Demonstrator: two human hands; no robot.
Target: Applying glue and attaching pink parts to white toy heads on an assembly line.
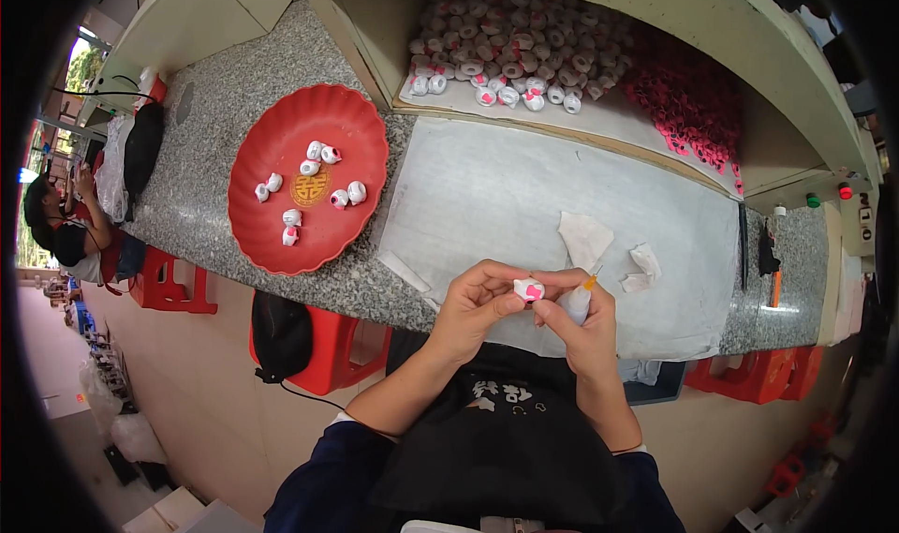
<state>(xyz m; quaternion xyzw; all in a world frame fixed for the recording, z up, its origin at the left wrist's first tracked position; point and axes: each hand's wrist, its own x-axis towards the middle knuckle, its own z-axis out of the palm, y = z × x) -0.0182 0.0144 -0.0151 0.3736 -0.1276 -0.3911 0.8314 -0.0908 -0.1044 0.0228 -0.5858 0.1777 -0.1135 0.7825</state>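
Observation:
A small white figurine head (524, 287) with a pink piece on its front is pinched between the fingertips of my left hand (471, 313). My right hand (593, 334) wraps round a small pale squeeze bottle (574, 305) with an orange needle tip (590, 282), which points up and away from the figurine head. The right thumb and a fingertip come up close to the head's right side; whether they touch it I cannot tell. Under both hands lies a white paper sheet (487, 196), with crumpled tissues (585, 239) beyond the right hand.
To the left, a red scalloped plate (251, 210) holds several white heads. The shelf (599, 125) at the back bears a heap of white heads (524, 41) and many small pink pieces (688, 97). Red stools (351, 350) stand below the counter; another person (80, 219) sits far left.

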